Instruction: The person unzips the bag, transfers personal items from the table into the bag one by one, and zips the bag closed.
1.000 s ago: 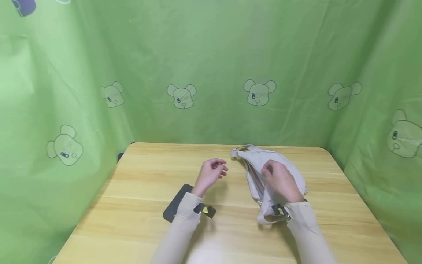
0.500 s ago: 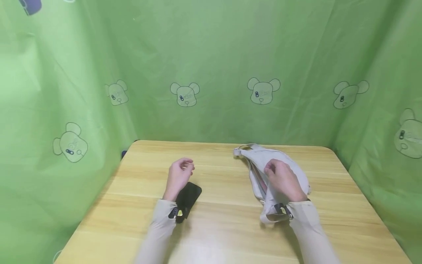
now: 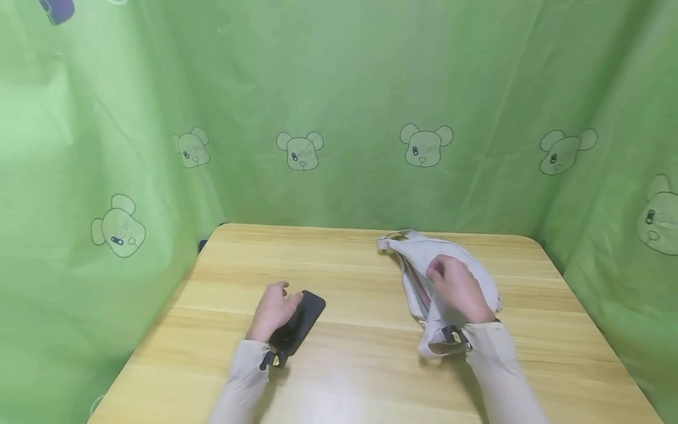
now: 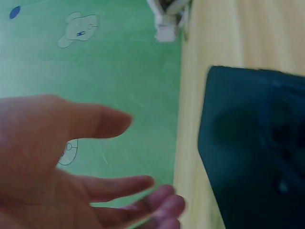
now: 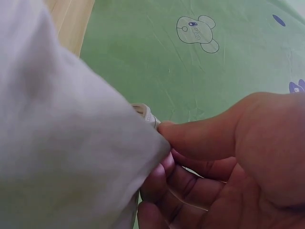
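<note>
A black smartphone (image 3: 308, 318) lies flat on the wooden table. My left hand (image 3: 272, 309) hovers at its left side, partly covering it in the head view. In the left wrist view, the thumb and fingers of that hand (image 4: 95, 157) are apart with nothing between them, and the dark phone (image 4: 248, 133) is beside them. On the right lies a pale grey sling bag (image 3: 471, 259), its zipped mouth gaping. My right hand (image 3: 459, 288) pinches the cloth edge of the opening; the right wrist view shows thumb and fingers on the bag's corner (image 5: 95, 138).
The light wood table (image 3: 349, 377) carries both things. Its far edge meets a green curtain (image 3: 360, 188) printed with bear heads, which also hangs on the left and right. The bag's strap loop (image 3: 436, 350) lies towards the near side.
My left hand has moved left, away from the bag, then down beside the phone, with its fingers spreading. My right hand keeps its grip on the bag. The head view has shifted slightly.
</note>
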`<state>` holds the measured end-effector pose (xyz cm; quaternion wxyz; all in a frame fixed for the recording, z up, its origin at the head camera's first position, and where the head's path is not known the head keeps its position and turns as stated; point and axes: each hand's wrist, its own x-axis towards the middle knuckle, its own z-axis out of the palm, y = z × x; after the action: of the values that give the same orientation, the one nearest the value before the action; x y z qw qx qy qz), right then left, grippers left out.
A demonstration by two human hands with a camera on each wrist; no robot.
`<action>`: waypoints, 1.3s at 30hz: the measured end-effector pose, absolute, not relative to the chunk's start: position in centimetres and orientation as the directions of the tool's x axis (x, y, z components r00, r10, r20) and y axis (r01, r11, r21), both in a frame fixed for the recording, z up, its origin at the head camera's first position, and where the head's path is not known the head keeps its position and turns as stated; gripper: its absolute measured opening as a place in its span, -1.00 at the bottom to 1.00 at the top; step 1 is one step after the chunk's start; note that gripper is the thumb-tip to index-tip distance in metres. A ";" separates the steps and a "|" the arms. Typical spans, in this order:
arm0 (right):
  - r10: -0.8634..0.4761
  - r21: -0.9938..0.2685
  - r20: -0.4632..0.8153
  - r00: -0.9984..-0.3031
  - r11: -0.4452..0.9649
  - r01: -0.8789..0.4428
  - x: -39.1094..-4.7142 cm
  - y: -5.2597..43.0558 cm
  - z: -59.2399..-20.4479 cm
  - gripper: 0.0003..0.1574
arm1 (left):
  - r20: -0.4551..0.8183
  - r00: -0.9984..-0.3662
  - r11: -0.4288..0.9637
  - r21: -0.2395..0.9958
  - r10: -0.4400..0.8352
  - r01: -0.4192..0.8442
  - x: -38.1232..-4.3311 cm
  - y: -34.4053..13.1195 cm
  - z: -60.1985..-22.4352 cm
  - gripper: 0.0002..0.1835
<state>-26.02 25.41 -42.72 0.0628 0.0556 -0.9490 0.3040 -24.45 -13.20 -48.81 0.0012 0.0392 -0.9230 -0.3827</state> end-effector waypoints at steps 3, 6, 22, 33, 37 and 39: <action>-0.066 -0.568 0.157 -0.985 0.810 -0.144 -26.1 25.4 -42.7 -0.83 | -0.076 -0.996 0.764 0.638 -0.055 -0.091 -24.0 -13.2 -49.4 -0.32; -0.066 -0.566 0.158 -0.985 0.811 -0.145 -26.2 25.4 -42.7 -0.83 | -0.109 -0.993 0.805 0.585 -0.044 -0.100 -23.5 -13.2 -49.6 -0.32; -0.062 -0.562 0.150 -0.987 0.815 -0.137 -26.1 25.3 -42.7 -0.83 | -0.189 -0.982 0.856 0.506 -0.010 -0.106 -22.5 -13.8 -49.3 -0.32; -0.064 -0.566 0.145 -0.987 0.813 -0.136 -26.1 25.4 -42.8 -0.83 | -0.240 -0.971 0.755 0.636 -0.003 -0.160 -23.9 -15.0 -50.7 -0.50; -0.065 -0.567 0.146 -0.987 0.813 -0.137 -26.1 25.3 -42.8 -0.83 | -0.247 -0.969 0.738 0.658 0.025 -0.149 -24.1 -15.7 -50.4 -0.57; -0.064 -0.566 0.147 -0.987 0.813 -0.137 -26.1 25.3 -42.8 -0.83 | -0.262 -0.964 0.705 0.692 0.045 -0.156 -24.2 -16.2 -50.2 -0.61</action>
<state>-26.08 25.33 -42.78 0.0606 0.0528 -0.9501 0.3013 -24.18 -16.16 -50.23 -0.1309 0.0303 -0.9139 -0.3831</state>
